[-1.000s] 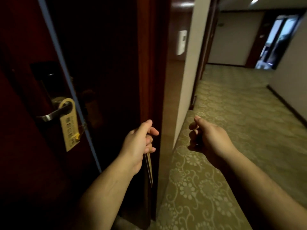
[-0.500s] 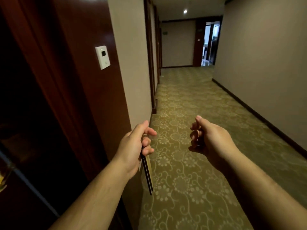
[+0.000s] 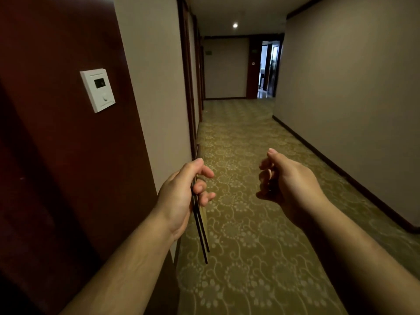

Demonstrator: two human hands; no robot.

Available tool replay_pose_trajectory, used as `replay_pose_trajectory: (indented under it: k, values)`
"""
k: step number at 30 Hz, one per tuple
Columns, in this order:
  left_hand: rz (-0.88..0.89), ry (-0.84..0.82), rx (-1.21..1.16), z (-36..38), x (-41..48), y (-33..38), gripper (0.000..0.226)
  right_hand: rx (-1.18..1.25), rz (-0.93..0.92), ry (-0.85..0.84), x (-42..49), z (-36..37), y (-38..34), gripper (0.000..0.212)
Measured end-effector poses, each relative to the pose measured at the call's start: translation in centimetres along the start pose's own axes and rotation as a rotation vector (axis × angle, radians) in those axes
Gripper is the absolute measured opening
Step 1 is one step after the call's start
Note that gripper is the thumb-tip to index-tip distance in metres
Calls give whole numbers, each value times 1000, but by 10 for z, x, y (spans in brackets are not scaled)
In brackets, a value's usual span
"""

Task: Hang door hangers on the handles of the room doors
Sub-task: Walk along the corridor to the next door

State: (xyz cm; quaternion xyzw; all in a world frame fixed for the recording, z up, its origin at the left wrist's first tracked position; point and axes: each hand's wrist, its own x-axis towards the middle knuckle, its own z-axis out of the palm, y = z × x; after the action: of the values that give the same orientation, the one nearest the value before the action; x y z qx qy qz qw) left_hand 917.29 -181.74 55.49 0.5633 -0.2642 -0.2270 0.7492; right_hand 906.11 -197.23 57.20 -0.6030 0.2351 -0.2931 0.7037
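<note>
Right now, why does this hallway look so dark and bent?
Head view: dim, lit mainly by a small round ceiling spotlight and the bright open doorway far off; the dark red wooden panel sinks into shadow; the wide lens bows the beige walls; the left hand and its thin dark door hangers look sharp.

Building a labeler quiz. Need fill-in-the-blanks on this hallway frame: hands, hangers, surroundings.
1. The left hand grips the hangers; the right hand has its fingers ___.
2. The white panel sits to the ___ of both hands.
3. The lit doorway at the corridor's end is on its ___ side.
4. The floor is covered in patterned ___.

Missing words: curled; left; right; carpet.
</note>
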Motion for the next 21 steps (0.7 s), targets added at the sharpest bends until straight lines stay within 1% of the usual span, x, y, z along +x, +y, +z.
replay_pose_trajectory:
  k: [5, 10, 13, 21]
  values:
    - [-4, 44, -4, -10, 66, -9, 32, -41, -33, 27, 55, 18, 1, 36]
    - [19, 171, -36, -17, 123, -24, 31, -27, -35, 32, 110, 25, 7, 37]
    - [32, 243, -35, -13, 172, -36, 32, -23, -53, 39, 159, 26, 8, 37]
    - [66, 222, 9, 18, 301, -46, 31, -13, -111, 25, 303, -10, 1, 38]
